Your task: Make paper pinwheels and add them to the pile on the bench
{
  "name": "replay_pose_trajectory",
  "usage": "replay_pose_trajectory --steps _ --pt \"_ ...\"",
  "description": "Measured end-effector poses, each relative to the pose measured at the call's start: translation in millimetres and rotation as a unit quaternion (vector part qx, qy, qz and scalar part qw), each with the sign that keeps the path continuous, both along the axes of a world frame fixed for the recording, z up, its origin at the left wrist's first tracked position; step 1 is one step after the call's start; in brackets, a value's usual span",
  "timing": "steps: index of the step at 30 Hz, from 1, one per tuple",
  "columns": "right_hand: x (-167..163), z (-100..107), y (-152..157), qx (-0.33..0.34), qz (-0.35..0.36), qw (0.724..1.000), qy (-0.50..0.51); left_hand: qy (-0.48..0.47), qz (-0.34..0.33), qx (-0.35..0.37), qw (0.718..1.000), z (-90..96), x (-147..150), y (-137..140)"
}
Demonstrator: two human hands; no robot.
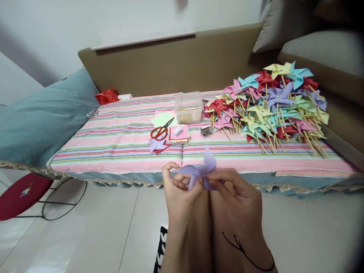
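Note:
A purple paper pinwheel (196, 173) with folded blades is held up over my lap. My left hand (182, 189) is closed on it from the left, thumb pressed near its centre. My right hand (239, 189) pinches a tiny gold-coloured metal pin (209, 177) close to the pinwheel's centre; its exact shape is too small to make out. Beyond my hands, red-handled scissors (159, 132) lie beside a stack of coloured paper squares (179, 135) with a small white box (177, 131) on top. A small clear case (206, 131) of metal pieces is to the right.
Finished pinwheels on sticks (273, 110) are heaped at the right. A clear plastic tub (189, 108) holds thin sticks. Folded purple and red paper pieces (158, 145) lie by the scissors. A red bag (107, 96) rests far left on the striped cloth (113, 132). A red stool (25, 193) stands left.

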State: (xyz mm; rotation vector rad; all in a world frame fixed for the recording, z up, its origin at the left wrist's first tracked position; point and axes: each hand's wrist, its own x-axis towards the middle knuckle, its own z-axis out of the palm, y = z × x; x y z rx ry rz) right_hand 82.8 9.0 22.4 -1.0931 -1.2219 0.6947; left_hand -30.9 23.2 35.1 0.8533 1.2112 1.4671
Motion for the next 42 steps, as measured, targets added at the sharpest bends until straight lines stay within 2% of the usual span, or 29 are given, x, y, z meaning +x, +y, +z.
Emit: replay_pose_trajectory --steps 4,19,26,42 --pt "0.4 0.2 -0.5 0.019 0.002 0.999 -0.027 -0.001 0.003 0.008 1.0 2.5 1.0 -2.0" --pt "1.4 -1.9 -0.9 -0.012 -0.016 0.999 -0.045 -0.018 0.001 0.033 0.999 2.9 3.3 -3.4" --pt "0.6 -3.9 0.8 -0.042 0.001 0.999 0.002 -0.007 -0.008 0.038 0.999 -1.8 1.6 -1.1" --pt "1.2 -1.3 1.2 -0.044 -0.016 0.999 -0.01 0.0 -0.011 0.033 0.999 -2.2 2.8 -0.1"
